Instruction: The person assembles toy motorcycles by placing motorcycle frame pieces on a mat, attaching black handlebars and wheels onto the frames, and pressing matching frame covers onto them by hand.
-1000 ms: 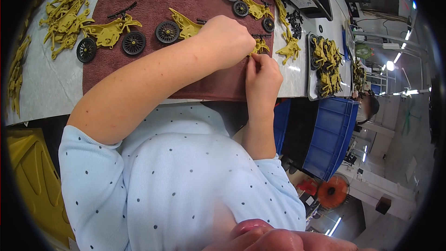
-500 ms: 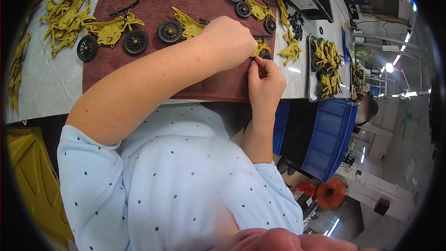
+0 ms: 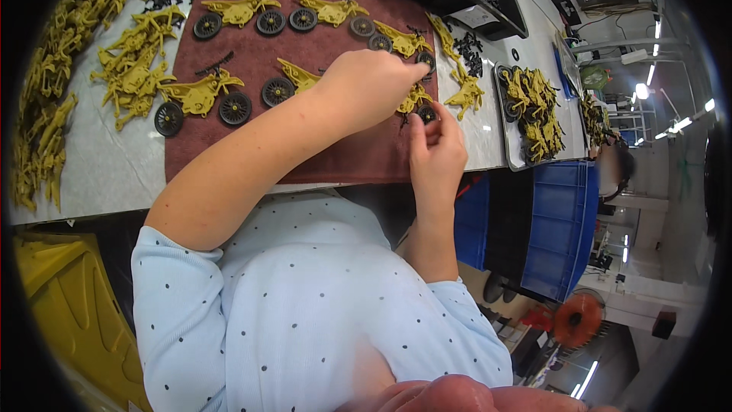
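Observation:
At the right side of a dark red cloth (image 3: 351,149), a yellow toy motorcycle (image 3: 416,98) with a black spoked wheel (image 3: 427,114) is between my hands. My left hand (image 3: 368,85) reaches across from the left, its fingers curled over the motorcycle and mostly hidden behind the back of the hand. Below it, my right hand (image 3: 442,145) closes thumb and fingers at the wheel. Other yellow motorcycles with black wheels and handlebars stand on the cloth, among them one at the left (image 3: 197,96) and one partly behind my left arm (image 3: 297,75).
Yellow body parts lie in a heap (image 3: 137,69) left of the cloth. To the right are loose yellow parts (image 3: 463,93), a metal tray (image 3: 506,133) of assembled pieces and a black bin (image 3: 499,0) with black parts. Blue crates (image 3: 557,221) stand beside the table.
The whole view has shifted, showing more of the table's left. My hands have parted slightly at the motorcycle, and its wheel shows more plainly by my right fingers.

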Demonstrator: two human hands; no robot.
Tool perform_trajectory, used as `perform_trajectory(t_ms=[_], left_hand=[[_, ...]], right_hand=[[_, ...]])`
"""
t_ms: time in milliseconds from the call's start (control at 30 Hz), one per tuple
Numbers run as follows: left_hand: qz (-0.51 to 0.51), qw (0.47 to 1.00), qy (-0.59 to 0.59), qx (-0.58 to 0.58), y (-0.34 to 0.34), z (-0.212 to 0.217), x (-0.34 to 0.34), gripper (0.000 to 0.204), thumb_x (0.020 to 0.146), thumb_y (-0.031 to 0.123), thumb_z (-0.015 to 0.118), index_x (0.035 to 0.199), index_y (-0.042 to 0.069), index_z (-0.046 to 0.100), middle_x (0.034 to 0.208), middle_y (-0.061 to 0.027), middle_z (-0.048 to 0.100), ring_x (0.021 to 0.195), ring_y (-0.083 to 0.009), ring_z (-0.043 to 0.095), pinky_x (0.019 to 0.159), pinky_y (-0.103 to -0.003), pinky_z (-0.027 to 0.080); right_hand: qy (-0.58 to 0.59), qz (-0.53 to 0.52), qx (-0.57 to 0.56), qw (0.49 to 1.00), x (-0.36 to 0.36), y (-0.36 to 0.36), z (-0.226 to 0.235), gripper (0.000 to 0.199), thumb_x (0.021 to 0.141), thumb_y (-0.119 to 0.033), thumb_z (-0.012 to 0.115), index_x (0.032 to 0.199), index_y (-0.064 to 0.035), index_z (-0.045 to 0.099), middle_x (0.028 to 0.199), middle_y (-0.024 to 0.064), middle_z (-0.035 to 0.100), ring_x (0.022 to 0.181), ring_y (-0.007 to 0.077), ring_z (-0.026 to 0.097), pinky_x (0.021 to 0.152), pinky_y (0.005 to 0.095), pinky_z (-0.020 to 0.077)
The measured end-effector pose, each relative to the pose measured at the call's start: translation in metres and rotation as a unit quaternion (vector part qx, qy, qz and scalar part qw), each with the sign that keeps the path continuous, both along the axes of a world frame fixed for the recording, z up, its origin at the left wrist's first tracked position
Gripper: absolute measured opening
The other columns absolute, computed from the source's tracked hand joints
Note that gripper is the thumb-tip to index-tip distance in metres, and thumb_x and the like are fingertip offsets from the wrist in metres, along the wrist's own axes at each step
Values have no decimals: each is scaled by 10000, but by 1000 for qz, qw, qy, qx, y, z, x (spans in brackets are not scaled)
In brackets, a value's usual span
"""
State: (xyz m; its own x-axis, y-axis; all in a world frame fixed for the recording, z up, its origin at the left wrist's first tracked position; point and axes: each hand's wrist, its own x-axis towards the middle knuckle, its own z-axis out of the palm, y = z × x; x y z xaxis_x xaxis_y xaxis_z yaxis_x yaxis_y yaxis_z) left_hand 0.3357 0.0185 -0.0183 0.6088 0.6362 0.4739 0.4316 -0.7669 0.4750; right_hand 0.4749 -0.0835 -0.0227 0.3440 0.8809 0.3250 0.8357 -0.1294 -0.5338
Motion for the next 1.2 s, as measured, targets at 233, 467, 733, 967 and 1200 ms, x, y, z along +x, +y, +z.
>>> perform_trajectory(t_ms=[233, 467, 733, 967, 1200], left_hand=[[-46, 731, -251, -632, -1, 47, -28, 534, 983, 511, 386, 1109, 35, 593, 732, -10, 538, 551, -46, 383, 456, -167, 286], [-55, 775, -196, -599, -13, 41, -57, 720, 935, 661, 313, 1062, 14, 603, 868, -17, 573, 616, -52, 439, 512, -195, 374], [-109, 780, -119, -605, -6, 44, -92, 553, 970, 525, 415, 1066, 12, 595, 866, 5, 578, 637, -38, 442, 514, -169, 361], [-130, 688, -263, -664, -3, 17, -100, 313, 989, 302, 506, 1067, 11, 595, 807, -4, 564, 628, -37, 407, 488, -174, 313], [-115, 693, -276, -656, 6, 18, -113, 303, 981, 285, 521, 1011, 3, 626, 733, 15, 541, 577, -38, 374, 480, -178, 300]], right_hand=[[72, 173, 124, 974, -23, -3, 24, 407, 844, -108, 673, 1231, -43, 567, 990, 111, 556, 848, 224, 566, 733, 329, 477], [66, 262, 112, 956, -54, 15, 27, 376, 829, -138, 705, 1178, -27, 618, 1008, 94, 552, 877, 208, 559, 731, 292, 480], [115, 287, 50, 950, -64, 30, 29, 239, 764, -68, 738, 975, -9, 642, 865, 69, 599, 767, 182, 604, 668, 299, 492], [330, 248, -42, 910, -68, 44, 26, 189, 806, -10, 704, 962, 3, 598, 844, 65, 655, 738, 123, 641, 677, 245, 510], [494, 247, -42, 832, -68, 40, 25, 176, 845, 3, 664, 1007, 24, 599, 890, 57, 655, 802, 108, 631, 700, 232, 512]])
